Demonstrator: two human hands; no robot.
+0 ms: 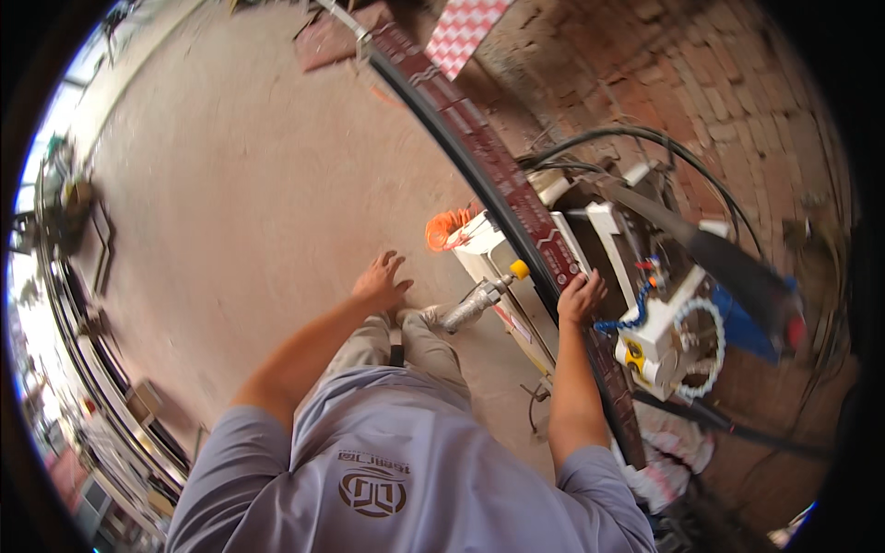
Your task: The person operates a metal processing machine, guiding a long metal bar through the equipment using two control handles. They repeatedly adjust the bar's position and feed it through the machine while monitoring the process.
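A long straight profile (493,175), black along one side and covered with maroon printed film, slants from the far top down to the lower right. Across its film-covered face rests my right hand (583,297), its fingers curled at the profile's edge. My left hand (380,279) hangs over the floor with fingers apart, holding nothing. Beneath the profile is a white machine (604,221). A yellow knob (519,269) on a silver cylinder (477,302) sits just left of the profile, between my hands.
A long black lever handle (737,276) with a red end juts out at the right. Nearby are a blue segmented hose (631,318) and a white looped hose (719,350). An orange coiled hose (445,229) hangs at the machine's left. Stacked long profiles (88,346) line the left side.
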